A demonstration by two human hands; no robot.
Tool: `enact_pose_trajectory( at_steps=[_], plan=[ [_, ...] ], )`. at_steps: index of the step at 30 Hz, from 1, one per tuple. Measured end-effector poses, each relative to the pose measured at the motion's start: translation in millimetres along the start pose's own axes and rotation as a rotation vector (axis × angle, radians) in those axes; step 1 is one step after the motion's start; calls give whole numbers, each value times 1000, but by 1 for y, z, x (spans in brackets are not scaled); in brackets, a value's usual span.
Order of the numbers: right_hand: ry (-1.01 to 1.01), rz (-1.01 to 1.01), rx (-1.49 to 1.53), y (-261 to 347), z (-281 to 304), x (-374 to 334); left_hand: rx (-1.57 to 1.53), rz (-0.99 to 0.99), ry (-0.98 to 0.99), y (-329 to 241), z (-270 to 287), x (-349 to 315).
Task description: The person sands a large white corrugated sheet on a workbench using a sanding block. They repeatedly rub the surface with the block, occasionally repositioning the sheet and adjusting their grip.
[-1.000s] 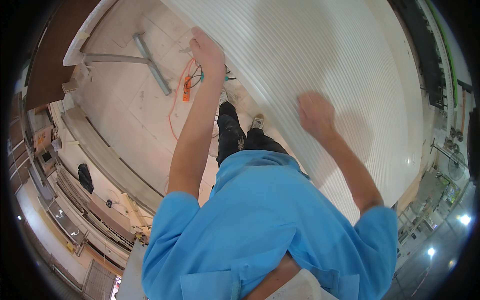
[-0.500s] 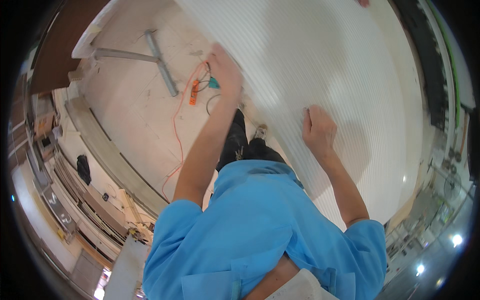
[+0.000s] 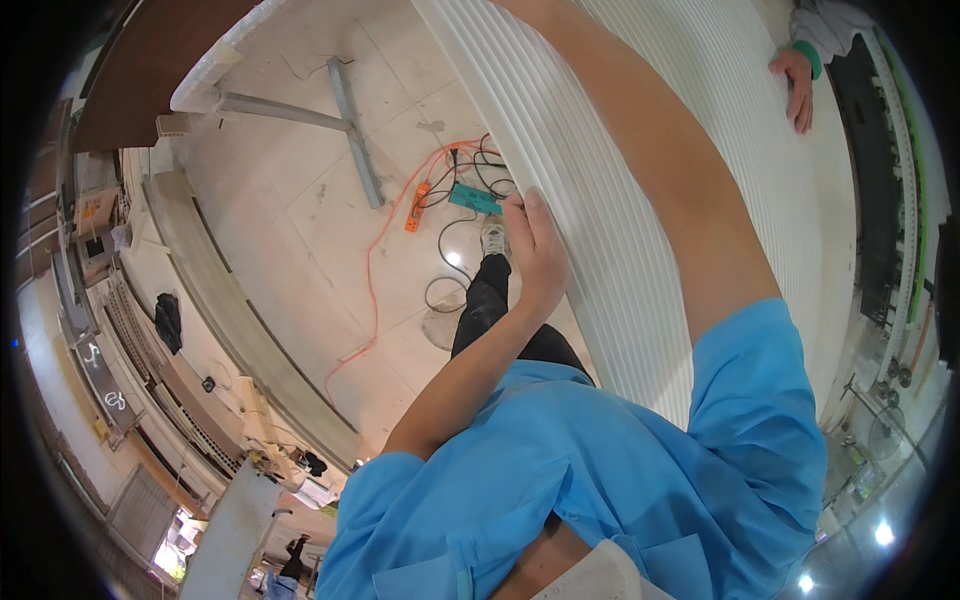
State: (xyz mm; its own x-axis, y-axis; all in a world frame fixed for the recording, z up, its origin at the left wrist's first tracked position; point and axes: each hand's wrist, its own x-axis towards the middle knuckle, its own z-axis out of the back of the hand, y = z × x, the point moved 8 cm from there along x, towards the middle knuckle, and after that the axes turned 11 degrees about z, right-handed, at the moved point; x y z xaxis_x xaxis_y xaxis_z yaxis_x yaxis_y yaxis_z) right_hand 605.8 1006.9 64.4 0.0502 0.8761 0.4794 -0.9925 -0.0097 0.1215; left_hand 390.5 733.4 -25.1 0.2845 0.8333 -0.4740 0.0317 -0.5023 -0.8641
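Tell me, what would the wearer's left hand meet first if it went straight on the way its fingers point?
Most likely the white ribbed panel: the left hand points up the picture and appears to touch that panel's edge. Depth is hard to judge from this one view.

Bare left arm (image 3: 468, 378) bent in front of the body, bare right arm (image 3: 680, 170) reaching far forward.
The left forearm slants forward and rightward from a short light-blue fabric sleeve (image 3: 385, 500), its wrist running nearly straight into the bare left hand (image 3: 540, 258); the thumb points ahead beside partly bent fingers, and how tightly the fingertips close is hidden. Out of a matching sleeve (image 3: 755, 355), the right arm arcs forward and leftward, its elbow only slightly bent, up to the view's top edge, with the right hand beyond it.
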Motion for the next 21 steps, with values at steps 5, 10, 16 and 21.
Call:
enact_pose_trajectory(
  at_steps=[5, 10, 16, 21],
  plan=[
    [84, -77, 52, 18, 42, -76, 67, -109, -76, -8, 5, 1],
    [187, -160, 36, 68, 129, -269, 98, -147, -48, 0, 5, 14],
    [128, -215, 12, 143, 262, -472, -54, -85, -12, 8, 5, 35],
    [193, -431, 68, 157, 307, -551, 1, -52, -83, 6, 8, 42]
  ],
)
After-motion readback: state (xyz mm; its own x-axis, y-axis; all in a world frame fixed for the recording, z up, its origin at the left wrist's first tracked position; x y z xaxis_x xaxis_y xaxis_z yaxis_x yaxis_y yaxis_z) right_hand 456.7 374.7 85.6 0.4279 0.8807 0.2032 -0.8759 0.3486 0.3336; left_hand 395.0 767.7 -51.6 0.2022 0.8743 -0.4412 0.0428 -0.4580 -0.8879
